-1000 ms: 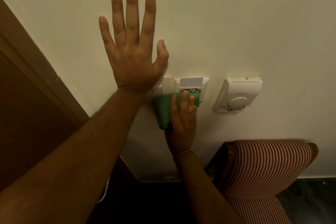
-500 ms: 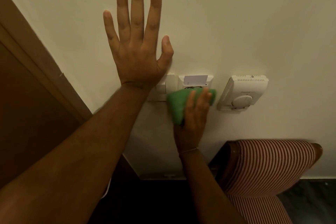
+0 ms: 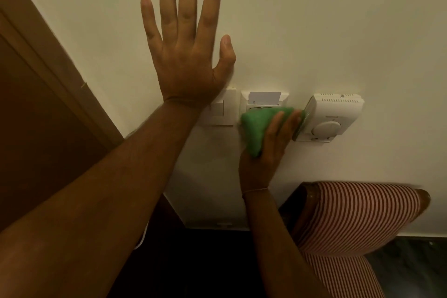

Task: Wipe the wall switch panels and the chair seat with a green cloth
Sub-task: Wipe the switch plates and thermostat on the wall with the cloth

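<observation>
My left hand [image 3: 187, 55] lies flat on the cream wall with fingers spread, its heel over the top left of a white switch panel [image 3: 221, 113]. My right hand [image 3: 268, 143] presses a bunched green cloth [image 3: 260, 126] against the lower part of the key-card holder panel [image 3: 264, 99], which has a card in its slot. The cloth's right tip and my fingertips touch the left edge of the white thermostat [image 3: 331, 118]. A red and white striped chair [image 3: 350, 220] stands against the wall at the lower right; its seat is mostly hidden behind my right forearm.
A brown wooden door frame [image 3: 48, 55] runs diagonally down the left side. A white skirting board [image 3: 217, 224] meets the dark floor [image 3: 411, 261] below the panels.
My right hand has slid the green cloth rightward from the switch panel across the card holder to the thermostat's edge. My left hand stays flat on the wall.
</observation>
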`<state>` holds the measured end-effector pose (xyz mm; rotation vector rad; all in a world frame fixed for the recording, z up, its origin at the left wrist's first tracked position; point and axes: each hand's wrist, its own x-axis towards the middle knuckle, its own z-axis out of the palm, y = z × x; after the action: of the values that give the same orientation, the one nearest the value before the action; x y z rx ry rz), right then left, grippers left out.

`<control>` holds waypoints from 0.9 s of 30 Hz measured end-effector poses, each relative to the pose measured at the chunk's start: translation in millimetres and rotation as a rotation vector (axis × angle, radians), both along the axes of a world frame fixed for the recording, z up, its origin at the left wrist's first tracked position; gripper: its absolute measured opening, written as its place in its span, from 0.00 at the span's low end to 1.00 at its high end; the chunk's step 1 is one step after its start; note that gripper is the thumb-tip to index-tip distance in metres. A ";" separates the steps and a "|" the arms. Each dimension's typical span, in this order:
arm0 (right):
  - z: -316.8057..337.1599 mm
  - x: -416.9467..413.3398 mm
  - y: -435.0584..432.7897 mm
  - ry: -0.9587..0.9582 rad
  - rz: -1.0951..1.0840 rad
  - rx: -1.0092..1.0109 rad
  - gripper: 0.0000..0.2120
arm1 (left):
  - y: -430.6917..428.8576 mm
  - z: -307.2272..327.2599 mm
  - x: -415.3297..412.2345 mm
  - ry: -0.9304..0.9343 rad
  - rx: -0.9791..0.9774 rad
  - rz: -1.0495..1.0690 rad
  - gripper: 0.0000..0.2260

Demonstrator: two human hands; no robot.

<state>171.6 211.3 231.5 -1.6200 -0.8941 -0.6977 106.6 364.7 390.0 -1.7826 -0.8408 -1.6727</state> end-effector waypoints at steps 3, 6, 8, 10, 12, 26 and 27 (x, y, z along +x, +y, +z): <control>4.2 -8.1 6.3 0.135 0.020 0.098 0.34 | 4.6 -2.2 2.0 -0.008 0.023 0.014 0.27; 6.3 -33.3 18.8 0.078 0.097 0.024 0.31 | 6.5 -4.3 3.2 -0.014 0.033 0.017 0.27; 2.0 -36.3 20.0 -0.118 0.120 -0.095 0.36 | 8.1 -5.1 2.6 -0.012 0.042 0.015 0.27; 1.1 -21.7 13.5 -0.219 0.123 -0.151 0.37 | 9.0 -5.3 2.7 -0.009 0.049 0.018 0.28; 2.3 -6.1 4.1 -0.133 0.075 -0.081 0.29 | 10.3 -4.9 2.6 -0.009 0.054 0.024 0.28; 8.9 -18.2 8.2 -0.180 0.115 -0.113 0.36 | -1.9 0.5 -5.6 0.034 -0.012 -0.061 0.31; 8.1 -10.0 2.5 -0.089 0.064 -0.057 0.33 | -1.9 0.5 -5.7 0.036 -0.015 -0.071 0.31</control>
<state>161.6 213.9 239.7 -1.6137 -1.0341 -0.7103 100.9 362.8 390.5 -1.8667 -0.7852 -1.6776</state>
